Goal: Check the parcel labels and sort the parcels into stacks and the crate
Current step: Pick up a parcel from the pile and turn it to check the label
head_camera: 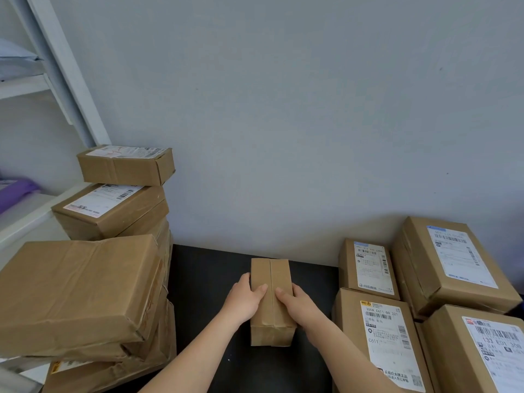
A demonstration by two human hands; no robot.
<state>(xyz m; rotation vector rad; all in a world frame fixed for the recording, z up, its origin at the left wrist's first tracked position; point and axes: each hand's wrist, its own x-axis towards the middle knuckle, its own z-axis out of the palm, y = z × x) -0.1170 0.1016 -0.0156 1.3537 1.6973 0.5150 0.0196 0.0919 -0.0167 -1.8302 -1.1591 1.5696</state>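
Both hands grip one small brown parcel (279,275) that sits upright on the black table (204,279), near its middle and close to the wall. Left hand (245,296) clasps the parcel's left side with the thumb lying on the top face. Right hand (295,304) clasps the right side the same way, and the two thumbs nearly meet at the taped seam along the top. No label shows on the faces in view.

A plain grey wall (283,109) fills the upper part of the view. White shelving (56,66) leans in at the far left.

On the left of the table stands an untidy stack of cartons. A large unlabelled carton (76,290) lies tilted across its front. Behind it, a medium carton (110,208) with a white label on top sits higher in the stack, and a smaller labelled carton (127,165) rests on top of that.

On the right, four labelled cartons lie close together: a big one at the back right (453,259), another at the front right (450,350), a long one (350,316) just beside the right forearm, and a small one (347,265) against the wall.

On the shelves, a pale mailer bag (14,61) lies high up and a purple bag (17,191) lower down.
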